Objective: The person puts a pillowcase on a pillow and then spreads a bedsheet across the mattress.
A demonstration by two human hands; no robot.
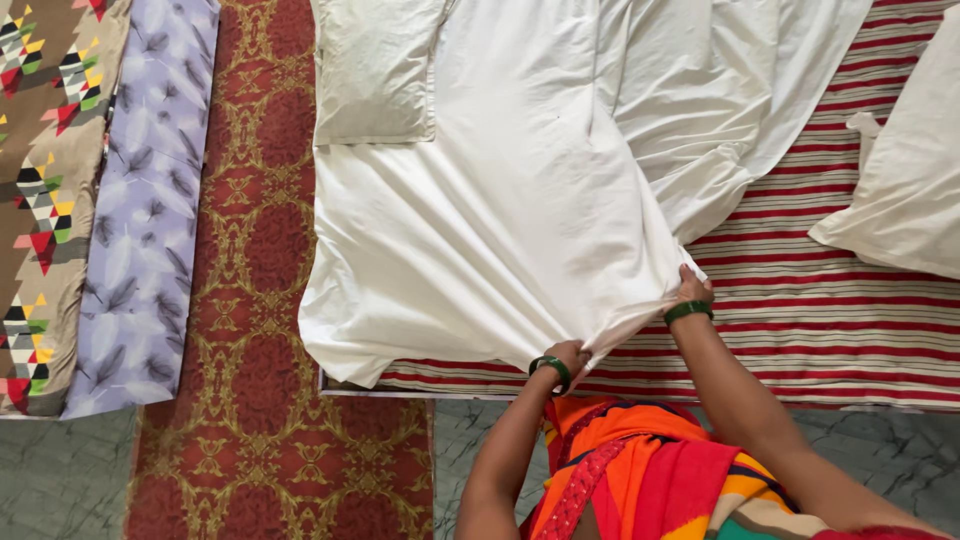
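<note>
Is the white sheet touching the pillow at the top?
Touching. The head view shows the white sheet lying against the pillow, its edge meeting the pillow's side with no gap between them.

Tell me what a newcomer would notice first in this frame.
The big white sheet spread over the striped mattress fills the middle. At its near edge the left hand and right hand, each with a green bangle, pinch the cloth. A red patterned carpet runs down the left side.

Matt white cotton sheet (pixel 500 220) (softly creased), woven striped mattress cover (pixel 830 320)
</note>
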